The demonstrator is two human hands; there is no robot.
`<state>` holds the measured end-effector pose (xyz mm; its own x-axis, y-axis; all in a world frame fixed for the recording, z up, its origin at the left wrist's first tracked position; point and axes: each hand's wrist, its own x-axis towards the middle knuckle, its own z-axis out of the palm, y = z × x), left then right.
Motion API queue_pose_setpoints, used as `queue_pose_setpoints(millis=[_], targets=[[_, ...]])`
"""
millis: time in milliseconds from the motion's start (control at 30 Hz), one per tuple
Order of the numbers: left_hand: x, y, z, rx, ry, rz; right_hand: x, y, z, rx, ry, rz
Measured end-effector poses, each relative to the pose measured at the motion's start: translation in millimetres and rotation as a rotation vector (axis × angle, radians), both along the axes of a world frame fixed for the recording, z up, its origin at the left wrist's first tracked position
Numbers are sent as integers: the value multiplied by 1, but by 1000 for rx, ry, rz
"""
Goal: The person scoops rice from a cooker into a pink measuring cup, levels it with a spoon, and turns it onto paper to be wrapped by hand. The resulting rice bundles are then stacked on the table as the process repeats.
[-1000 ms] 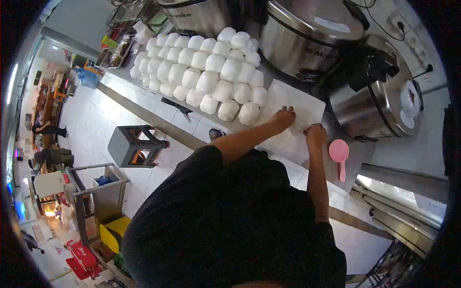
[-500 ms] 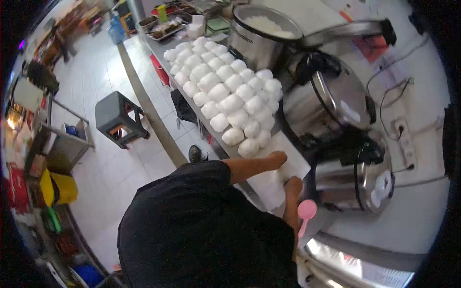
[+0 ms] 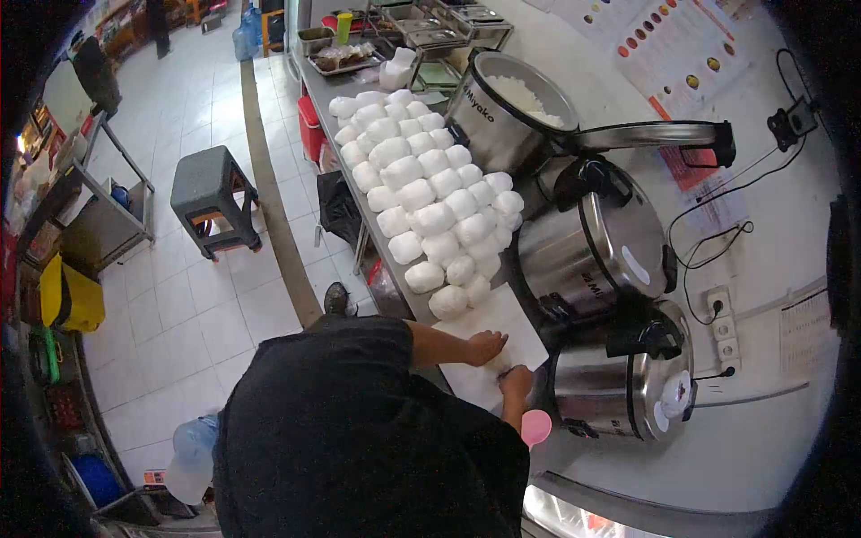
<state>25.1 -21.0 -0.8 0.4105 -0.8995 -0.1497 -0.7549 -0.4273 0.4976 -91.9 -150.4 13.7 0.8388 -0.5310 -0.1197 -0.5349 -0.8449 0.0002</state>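
A sheet of white wrapping paper (image 3: pixel 522 334) lies on the counter in front of me. My left hand (image 3: pixel 486 348) is curled closed over the paper, and my right hand (image 3: pixel 516 384) is closed at its near side. A pale patch, perhaps rice, shows between them; its details are too small to make out. Beyond the paper, many white paper-wrapped packets (image 3: pixel 417 194) are stacked close together. A pink scoop (image 3: pixel 535 427) rests beside my right wrist, its handle partly hidden.
Along the wall stand an open rice cooker (image 3: pixel 491 112) holding white rice, a middle cooker (image 3: pixel 574 242) and a near cooker (image 3: pixel 601 386). A power strip (image 3: pixel 723 323) with cords hangs on the wall. Food trays (image 3: pixel 345 58) sit at the far end; a grey stool (image 3: pixel 213 193) stands on the floor.
The view has shifted, bringing wall posters and a plastic jug at lower left into sight. Both hands stay at the paper, with the left fingers slightly more spread over it.
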Motion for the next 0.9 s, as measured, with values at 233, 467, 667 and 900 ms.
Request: queue_pose_setpoints(millis=[233,467,667,900], targets=[[-40,-64,-8,498,-160,160,10,12,12,86,-30,245],[-32,-3,24,-157,159,139,-7,58,9,267,-503,-163],[-34,69,86,-574,-25,-262,16,153,110,1103,-1186,-431],[-24,116,165,-601,253,-344,33,141,92,1262,-1394,-530]])
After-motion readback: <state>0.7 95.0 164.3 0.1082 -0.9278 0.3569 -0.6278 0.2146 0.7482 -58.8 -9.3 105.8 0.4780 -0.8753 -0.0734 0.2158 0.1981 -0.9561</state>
